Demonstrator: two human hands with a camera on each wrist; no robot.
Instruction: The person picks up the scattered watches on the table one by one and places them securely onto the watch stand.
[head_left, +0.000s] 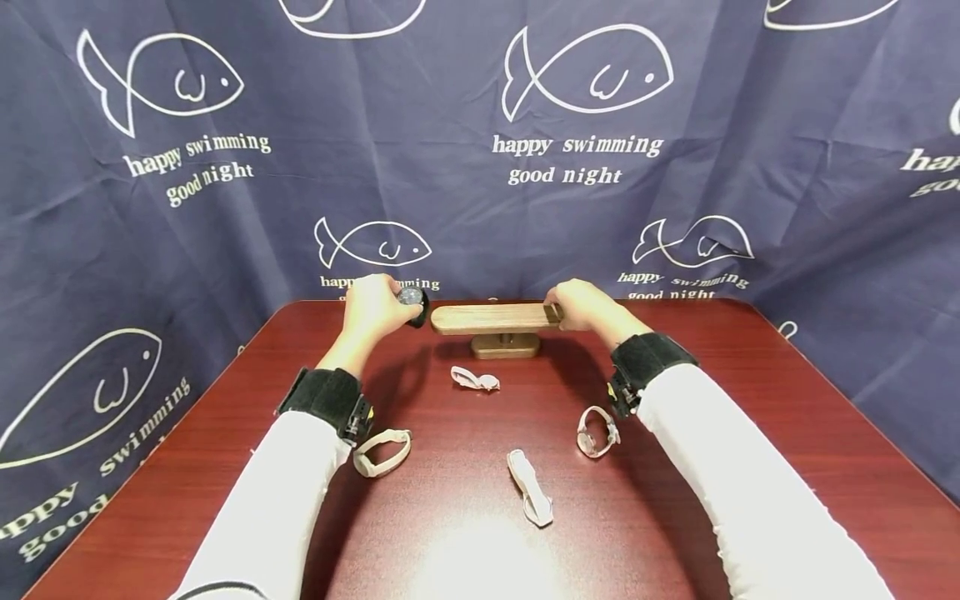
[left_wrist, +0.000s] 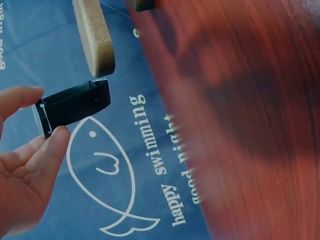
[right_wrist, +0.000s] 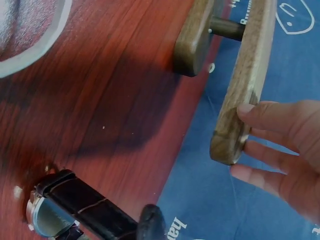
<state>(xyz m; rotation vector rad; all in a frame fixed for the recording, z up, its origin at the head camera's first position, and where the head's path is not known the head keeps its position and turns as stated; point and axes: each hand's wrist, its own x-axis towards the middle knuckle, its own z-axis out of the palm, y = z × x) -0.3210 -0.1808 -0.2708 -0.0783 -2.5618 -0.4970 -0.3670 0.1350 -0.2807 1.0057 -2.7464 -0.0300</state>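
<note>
The left hand [head_left: 372, 307] pinched a black-strapped wristwatch with a round dial [head_left: 413, 302] between thumb and fingers, holding it in the air just off the left end of the wooden T-shaped display stand [head_left: 495, 319] at the far side of the dark red table [head_left: 750, 417]. The right hand [head_left: 581, 304] rested its fingers, straight and only lightly bent, on the right end of the stand's crossbar, steadying it rather than gripping. The strap loop looked barely wider than the bar, so it could have snagged on the bar's end, and a push there might have tipped the narrow-footed stand if the right hand's light hold gave way. The watch, held only by fingertips, could also have slipped. Four pale watches [head_left: 527, 495] lay on the table nearer the person.
</note>
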